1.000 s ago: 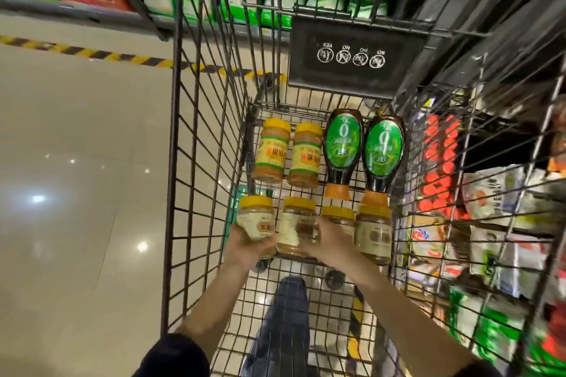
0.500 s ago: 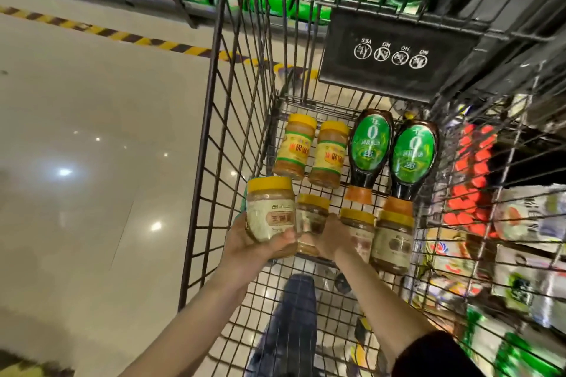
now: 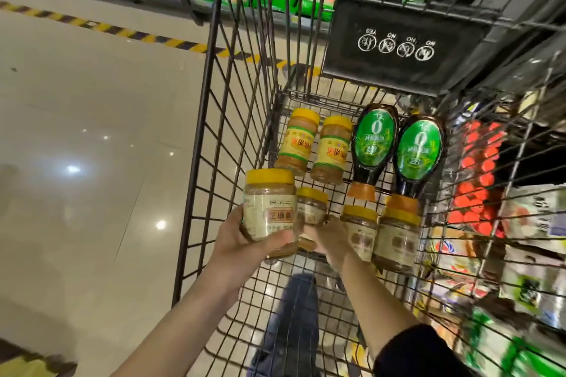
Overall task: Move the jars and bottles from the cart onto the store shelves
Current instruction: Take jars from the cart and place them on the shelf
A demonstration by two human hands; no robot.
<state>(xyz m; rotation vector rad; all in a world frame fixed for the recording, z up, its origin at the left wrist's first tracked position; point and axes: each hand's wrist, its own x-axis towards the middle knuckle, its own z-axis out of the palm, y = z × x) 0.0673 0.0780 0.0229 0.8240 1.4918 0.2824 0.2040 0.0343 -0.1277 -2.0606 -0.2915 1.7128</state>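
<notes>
Here we are mid-pickup: our left hand point(image 3: 245, 239) grips a clear yellow-lidded jar with a pale label point(image 3: 269, 211), held up beside the left wall of the black wire cart point(image 3: 214, 131). Our right hand point(image 3: 330, 236) curls round the lower part of the neighbouring jar of the same kind point(image 3: 311, 208), low in the near row. Next, we judge, both must clear the rim and swing to the store shelves point(image 3: 526, 223) on the right, with a firm hold throughout.
</notes>
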